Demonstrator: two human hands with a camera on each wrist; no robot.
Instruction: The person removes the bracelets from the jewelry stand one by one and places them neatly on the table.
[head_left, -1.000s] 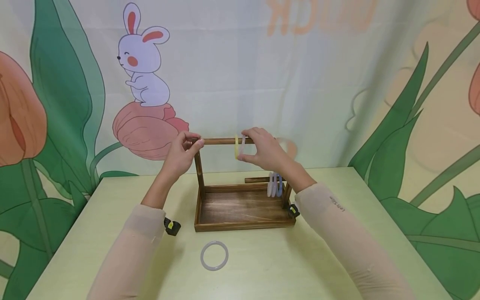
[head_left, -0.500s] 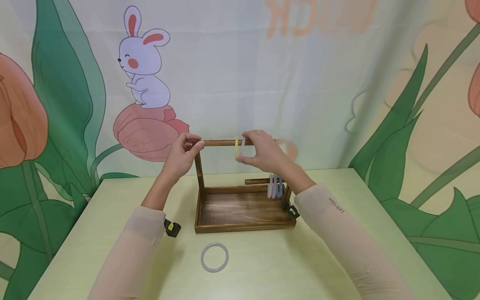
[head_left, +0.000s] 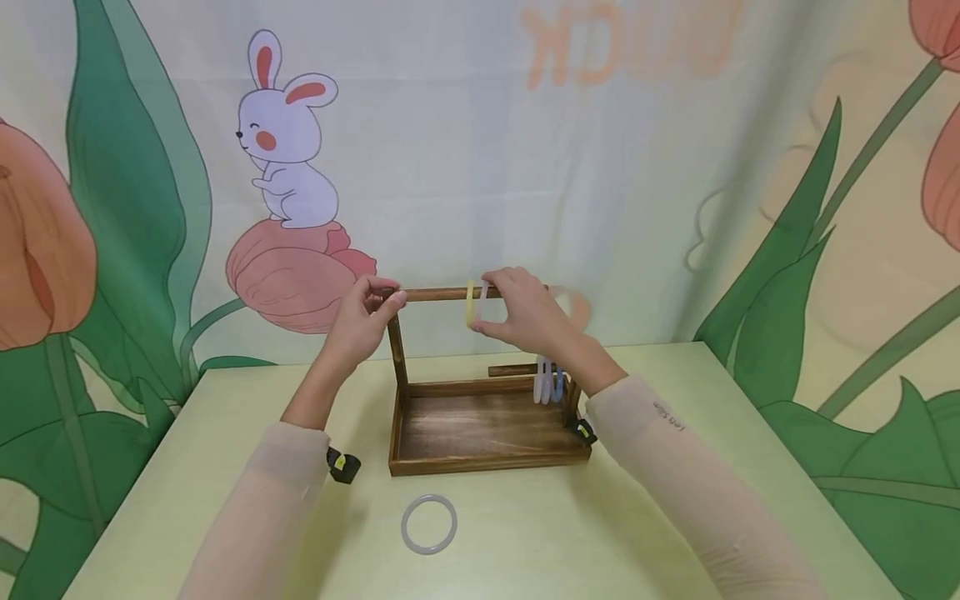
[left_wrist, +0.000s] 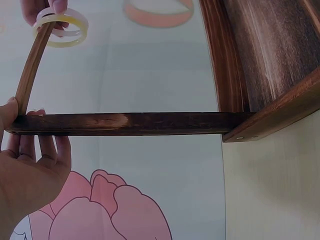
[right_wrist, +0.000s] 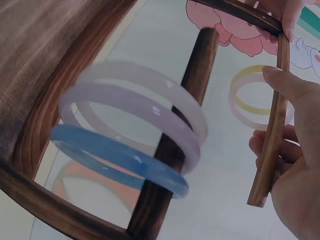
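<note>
My left hand [head_left: 360,323] grips the upper left corner of a dark wooden bangle stand [head_left: 487,464], where the post meets the top bar [head_left: 435,295]. On that bar hang a yellow bangle [head_left: 470,305] and a pale pinkish bangle [right_wrist: 239,114], side by side. My right hand [head_left: 531,315] holds the pale bangle between thumb and fingers, with a fingertip touching the yellow one's edge in the right wrist view. The bar runs through both rings, and its free end [right_wrist: 256,200] shows beyond the right hand.
A lower peg [right_wrist: 200,60] carries a whitish bangle [right_wrist: 135,71], a lavender bangle [right_wrist: 135,104] and a blue bangle [right_wrist: 115,147]. In front of the stand, a greyish bangle [head_left: 405,525] lies flat on the table [head_left: 262,500]. A printed curtain [head_left: 435,167] hangs behind.
The head view has tilted slightly upward, so everything sits lower in it. Both hands and the bangles keep nearly the same places on the stand.
</note>
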